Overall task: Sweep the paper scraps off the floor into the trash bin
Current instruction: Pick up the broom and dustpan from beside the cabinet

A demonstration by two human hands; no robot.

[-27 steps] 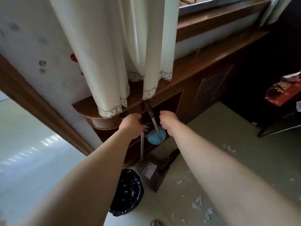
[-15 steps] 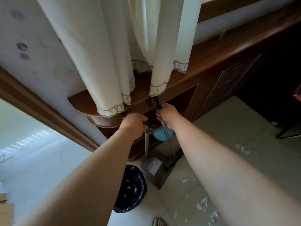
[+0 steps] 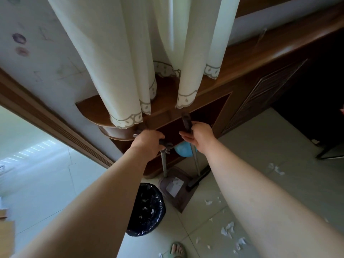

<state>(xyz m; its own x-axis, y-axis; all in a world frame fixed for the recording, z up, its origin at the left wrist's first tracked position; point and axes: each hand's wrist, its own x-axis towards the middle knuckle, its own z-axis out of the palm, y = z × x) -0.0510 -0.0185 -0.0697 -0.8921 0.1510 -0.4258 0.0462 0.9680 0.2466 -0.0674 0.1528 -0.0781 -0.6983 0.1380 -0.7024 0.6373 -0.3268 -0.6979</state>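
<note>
- Step in hand: taking up the tools. Left hand [image 3: 149,144] is closed on the dustpan handle [image 3: 163,161]; right hand [image 3: 200,135] is wrapped round the broom handle [image 3: 186,122].
- Next move, as judged: lift both clear of the cabinet [image 3: 232,94] and carry them to the scraps.
- Paper scraps [image 3: 228,229] lie on the floor [image 3: 297,164] below the right forearm, well apart from both hands.
- Trash bin [image 3: 147,209] stands just beside the dustpan [image 3: 176,190].

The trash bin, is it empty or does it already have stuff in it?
Not empty: white paper scraps lie inside the black-lined trash bin.
</note>
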